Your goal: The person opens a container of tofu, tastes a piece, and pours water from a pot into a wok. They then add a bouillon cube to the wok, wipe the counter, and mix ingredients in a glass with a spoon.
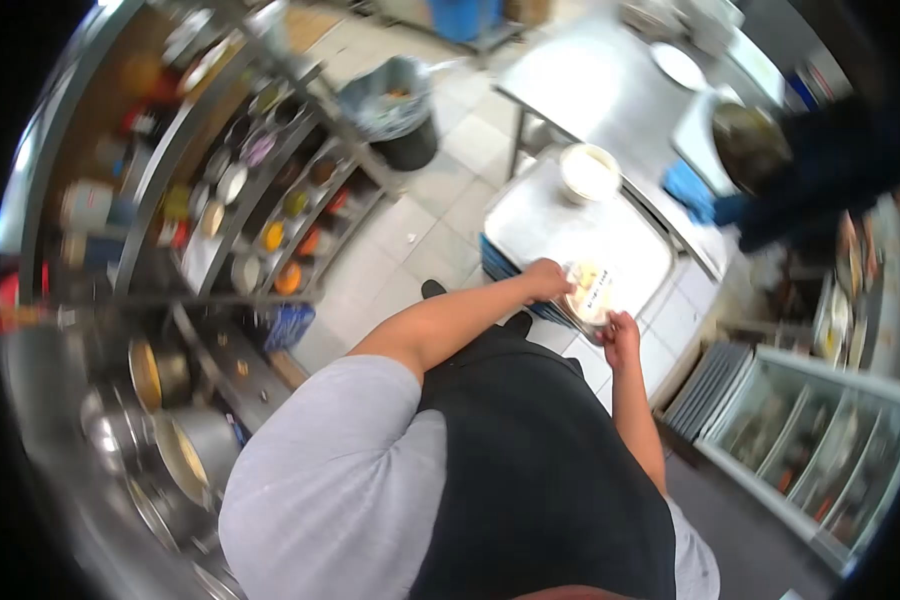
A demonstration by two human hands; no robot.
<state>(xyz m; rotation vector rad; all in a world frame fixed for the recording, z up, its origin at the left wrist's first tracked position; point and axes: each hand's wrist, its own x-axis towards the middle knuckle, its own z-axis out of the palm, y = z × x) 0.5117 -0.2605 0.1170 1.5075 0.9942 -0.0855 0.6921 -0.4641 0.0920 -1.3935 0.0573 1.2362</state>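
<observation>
A round tub with a clear lid and dark print (587, 292) is between my two hands, above the near part of a metal tray (520, 215). My left hand (548, 281) grips its left edge, fingers closed at the rim. At its lower right edge my right hand (621, 340) has the thumb and fingers bent around the rim. Pale yellowish contents show through the lid. Farther back on the same tray stands a round white tub (590, 173), apart from both hands.
A steel table (590, 90) adjoins the tray, with a blue cloth (688, 190) near its edge. Left of it stands a lined bin (407, 150). Shelves of containers (260, 190) and large pots (195, 455) are at the left; a glass-topped cold case (810, 450) is at the right.
</observation>
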